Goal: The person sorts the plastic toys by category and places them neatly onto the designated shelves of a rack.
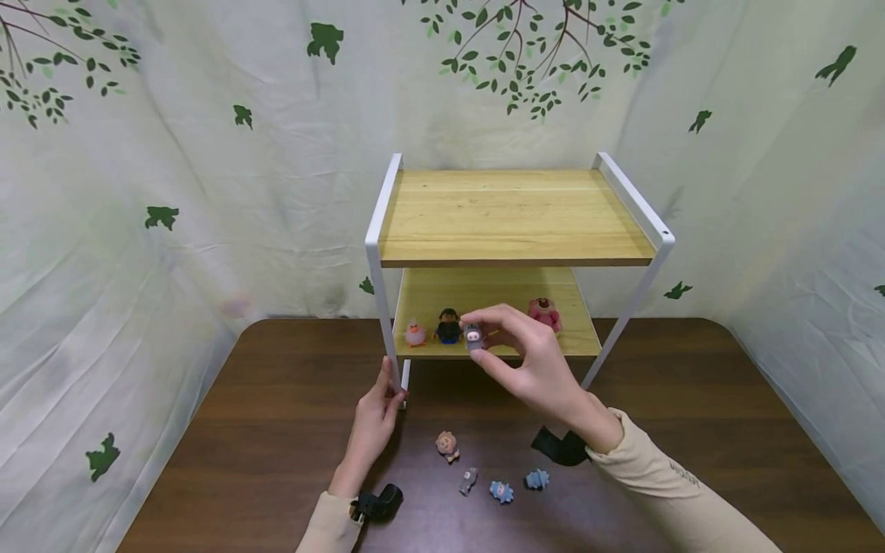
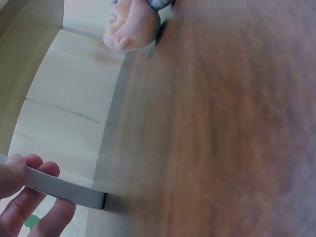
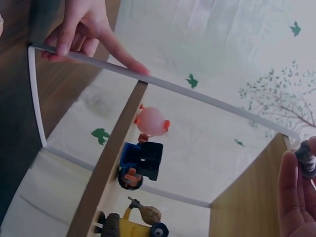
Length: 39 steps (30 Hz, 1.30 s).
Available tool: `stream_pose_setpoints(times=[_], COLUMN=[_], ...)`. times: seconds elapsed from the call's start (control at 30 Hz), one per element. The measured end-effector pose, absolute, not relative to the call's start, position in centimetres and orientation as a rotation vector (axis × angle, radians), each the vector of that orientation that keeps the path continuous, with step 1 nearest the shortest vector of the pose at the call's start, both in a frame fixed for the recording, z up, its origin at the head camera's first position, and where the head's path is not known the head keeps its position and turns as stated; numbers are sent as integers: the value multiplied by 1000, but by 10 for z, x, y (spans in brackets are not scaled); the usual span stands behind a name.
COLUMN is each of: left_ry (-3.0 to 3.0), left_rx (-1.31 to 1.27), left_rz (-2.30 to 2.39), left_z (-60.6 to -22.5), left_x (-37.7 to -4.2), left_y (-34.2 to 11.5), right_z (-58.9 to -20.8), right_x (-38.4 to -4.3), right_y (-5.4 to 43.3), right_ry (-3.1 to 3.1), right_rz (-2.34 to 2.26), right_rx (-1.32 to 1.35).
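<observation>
My right hand (image 1: pixel 535 365) pinches a small grey figurine (image 1: pixel 473 336) with a pale face between thumb and fingertips, in front of the lower shelf board (image 1: pixel 484 288). In the right wrist view the same grey figurine (image 3: pixel 307 159) shows at the right edge. My left hand (image 1: pixel 373 418) holds the white front-left leg (image 2: pixel 69 190) of the two-tier shelf, thumb and fingers around it. On the lower board stand a round pink figurine (image 1: pixel 415 334), a dark-clothed figurine (image 1: pixel 448 326) and a pink bear figurine (image 1: pixel 544 313). A yellow figurine (image 3: pixel 133 227) there is mostly hidden by my right hand in the head view.
On the brown table (image 1: pixel 228 461) before the shelf lie a tan-pink figurine (image 1: pixel 447 445), a small grey figurine (image 1: pixel 468 481) and two blue figurines, one (image 1: pixel 501 492) left of the other (image 1: pixel 536 480). The upper wooden board (image 1: pixel 512 215) overhangs the lower one. A patterned curtain (image 1: pixel 276 192) hangs behind.
</observation>
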<state>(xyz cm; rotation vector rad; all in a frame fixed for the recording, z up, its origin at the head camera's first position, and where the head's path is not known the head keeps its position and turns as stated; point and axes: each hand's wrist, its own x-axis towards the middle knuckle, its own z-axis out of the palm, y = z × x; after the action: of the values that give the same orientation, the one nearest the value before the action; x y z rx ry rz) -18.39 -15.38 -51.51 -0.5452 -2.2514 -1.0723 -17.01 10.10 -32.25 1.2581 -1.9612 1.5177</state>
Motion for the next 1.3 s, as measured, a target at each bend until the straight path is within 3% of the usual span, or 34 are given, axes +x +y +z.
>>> stream_pose_setpoints(times=[1.3], left_ry=[-2261], left_rx=[-522], left_rz=[-1085], left_z=[-518], left_x=[-184], left_y=[-154], right_z=[-275], right_x=[-184], right_y=[91], right_ry=[-1870], right_rz=[1444], right_rx=[1294])
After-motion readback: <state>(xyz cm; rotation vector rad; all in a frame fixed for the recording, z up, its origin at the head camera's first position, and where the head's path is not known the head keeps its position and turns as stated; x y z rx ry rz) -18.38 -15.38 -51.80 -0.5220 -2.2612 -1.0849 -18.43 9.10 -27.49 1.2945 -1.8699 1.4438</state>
